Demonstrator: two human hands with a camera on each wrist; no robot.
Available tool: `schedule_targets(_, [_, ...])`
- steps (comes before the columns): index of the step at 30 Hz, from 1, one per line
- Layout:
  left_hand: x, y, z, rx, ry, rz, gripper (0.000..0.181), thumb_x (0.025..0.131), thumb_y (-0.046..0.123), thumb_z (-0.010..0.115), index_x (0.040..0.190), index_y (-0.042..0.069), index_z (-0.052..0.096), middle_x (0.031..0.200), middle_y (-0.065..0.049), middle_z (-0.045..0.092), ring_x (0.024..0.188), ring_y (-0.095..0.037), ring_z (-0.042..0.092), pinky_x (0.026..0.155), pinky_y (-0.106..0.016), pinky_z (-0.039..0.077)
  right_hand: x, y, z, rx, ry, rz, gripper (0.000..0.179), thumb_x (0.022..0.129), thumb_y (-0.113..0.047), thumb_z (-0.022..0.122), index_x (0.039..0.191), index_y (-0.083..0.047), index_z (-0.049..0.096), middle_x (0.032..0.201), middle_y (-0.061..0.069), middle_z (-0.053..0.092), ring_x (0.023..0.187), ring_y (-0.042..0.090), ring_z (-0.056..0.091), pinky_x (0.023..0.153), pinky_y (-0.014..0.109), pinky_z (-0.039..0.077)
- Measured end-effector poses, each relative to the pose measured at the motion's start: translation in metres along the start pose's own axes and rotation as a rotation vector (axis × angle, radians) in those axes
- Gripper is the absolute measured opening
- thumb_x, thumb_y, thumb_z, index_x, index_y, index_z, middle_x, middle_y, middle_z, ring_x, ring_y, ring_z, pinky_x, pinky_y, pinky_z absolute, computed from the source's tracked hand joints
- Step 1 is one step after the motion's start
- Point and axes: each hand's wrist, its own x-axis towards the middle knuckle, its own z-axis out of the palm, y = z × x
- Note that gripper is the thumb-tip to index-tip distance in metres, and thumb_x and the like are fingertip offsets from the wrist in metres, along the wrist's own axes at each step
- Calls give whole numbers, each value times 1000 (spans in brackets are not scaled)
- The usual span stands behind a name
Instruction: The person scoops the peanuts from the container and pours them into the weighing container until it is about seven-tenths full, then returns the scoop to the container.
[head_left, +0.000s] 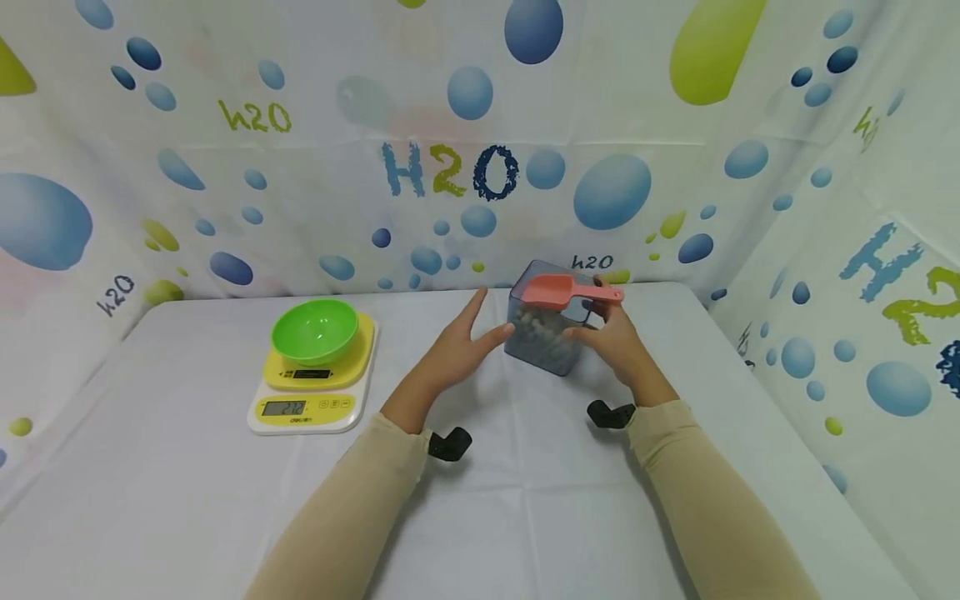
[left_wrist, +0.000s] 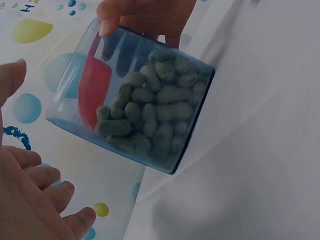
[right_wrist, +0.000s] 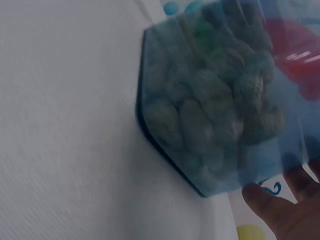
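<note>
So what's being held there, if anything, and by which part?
The right grip holds the translucent blue container of unshelled peanuts by its right side, as seen from the head view. The left grip, near it, holds nothing.

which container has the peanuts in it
The blue box in the right hand; peanuts show through its walls, while the green bowl on the scale shows none.

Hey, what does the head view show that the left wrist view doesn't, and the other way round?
Only the head view shows the digital kitchen scale, the green bowl on it and the beige sleeves. Only the left wrist view shows the left hand with four fingers side by side, and single in-shell peanuts distinctly. Both show both hands, the coral scoop and the translucent blue bin that the right hand grips.
</note>
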Motion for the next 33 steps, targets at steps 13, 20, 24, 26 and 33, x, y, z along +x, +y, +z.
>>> schedule_targets(13, [-19, -11, -26, -44, -34, 145, 88, 93, 52, 59, 160, 28, 8, 166, 6, 12, 151, -21, 20, 119, -49, 27, -13, -12, 35, 165, -351, -154, 106, 72, -9, 72, 159, -22, 13, 165, 4, 14, 153, 26, 6, 121, 60, 3])
schedule_targets(20, [-29, -17, -36, -33, -41, 155, 91, 88, 48, 66, 159, 29, 13, 165, 2, 19, 151, -22, 23, 118, -49, 29, -16, -16, 51, 155, -413, -155, 106, 72, -11, 72, 159, -21, 12, 166, 4, 11, 153, 27, 5, 120, 62, 5])
schedule_targets(24, [-33, -22, -39, -31, -24, 165, 91, 88, 46, 68, 159, 28, 15, 164, 4, 21, 150, -20, 25, 117, -47, 31, -17, -19, 50, 171, -470, -144, 106, 76, -8, 73, 160, -24, 9, 166, -1, 12, 154, 26, 4, 120, 60, 8])
schedule_targets(26, [-34, -23, -39, -35, -16, 175, 91, 88, 45, 69, 159, 27, 15, 163, 5, 23, 150, -18, 25, 118, -45, 31, -17, -20, 42, 201, -493, -142, 106, 79, -12, 75, 160, -25, 8, 166, -2, 12, 154, 26, 5, 121, 59, 8])
schedule_targets(33, [-36, -21, -38, -4, -2, 164, 90, 87, 47, 69, 159, 30, 16, 163, 3, 25, 148, -24, 29, 115, -49, 34, -14, -47, 11, -125, -299, -322, 77, 86, -45, 73, 152, -24, 38, 151, 8, 41, 140, 29, 35, 112, 59, 31])
